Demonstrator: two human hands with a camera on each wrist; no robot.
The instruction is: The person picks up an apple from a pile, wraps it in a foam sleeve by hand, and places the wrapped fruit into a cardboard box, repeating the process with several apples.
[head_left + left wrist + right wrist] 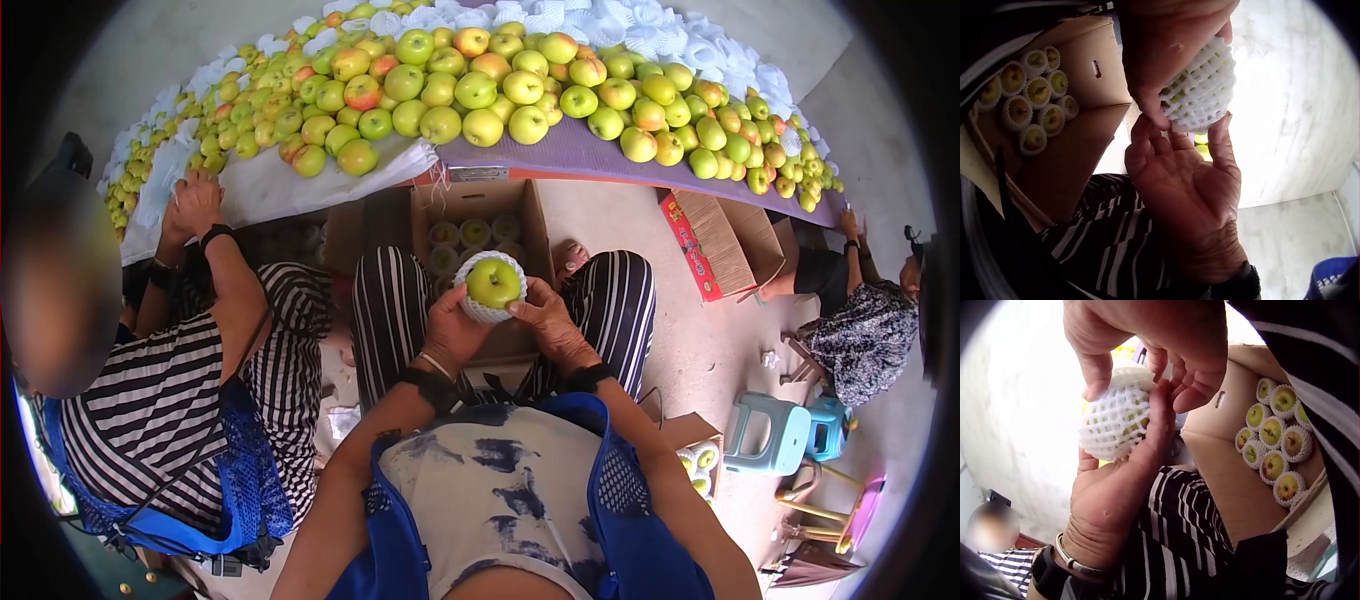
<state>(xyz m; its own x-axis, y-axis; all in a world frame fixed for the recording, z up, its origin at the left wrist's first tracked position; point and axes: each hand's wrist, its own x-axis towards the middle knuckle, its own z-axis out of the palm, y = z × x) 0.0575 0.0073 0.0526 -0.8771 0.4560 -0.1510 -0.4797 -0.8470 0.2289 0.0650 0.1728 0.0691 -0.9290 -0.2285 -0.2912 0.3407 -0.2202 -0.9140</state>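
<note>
A green apple sits in a white foam net, its stem end uncovered and facing up. The left hand grips the netted apple from its left side, fingers curled around the net. On the other side the right hand pinches the net's edge between thumb and fingers. In the left wrist view, the right hand has its palm showing and its fingertips at the net. Below the hands stands an open cardboard box holding several netted apples.
Across the front lies a long heap of apples on a purple-covered table, with white foam nets behind. A person in stripes sits at left. At right are a red-sided box, stools and another person.
</note>
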